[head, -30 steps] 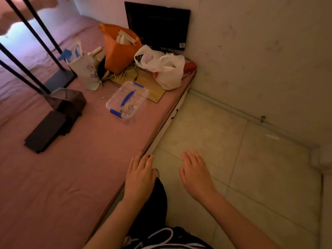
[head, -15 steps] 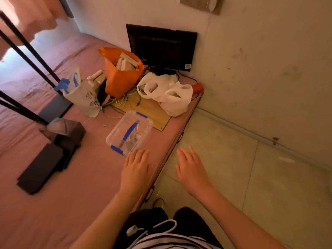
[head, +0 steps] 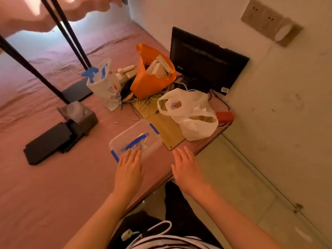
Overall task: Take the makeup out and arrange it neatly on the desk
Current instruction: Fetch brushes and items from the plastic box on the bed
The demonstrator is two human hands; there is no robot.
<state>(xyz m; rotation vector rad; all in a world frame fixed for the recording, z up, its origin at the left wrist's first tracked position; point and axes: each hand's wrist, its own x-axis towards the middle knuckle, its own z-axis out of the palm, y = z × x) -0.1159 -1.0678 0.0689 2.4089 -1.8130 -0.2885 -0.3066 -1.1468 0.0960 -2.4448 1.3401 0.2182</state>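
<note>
- One clear plastic box (head: 142,136) sits on the pink-covered table (head: 53,194), close to its front edge and right beside one wooden board (head: 164,127). I count one blue handle across the lid and two blue clips, one at each end. The lid is on, and the small things inside are too blurred to name.
- Two hands are out, both flat with straight fingers, grasping nothing.
- The left hand (head: 129,170) has its fingertips over the near edge of the box lid; I cannot tell whether they press on it.
- The right hand (head: 186,170) is just beside the box, over the table's front edge and apart from the lid.
- Three bags stand further back: one printed white bag (head: 105,88), one orange bag (head: 152,79) with pale boxes poking out, and one white plastic bag (head: 191,115) at the board's far end.
- One dark monitor (head: 206,63) leans by the wall behind them.
- One dark tissue box (head: 79,114) stands to the left, well apart from the clear box.
</note>
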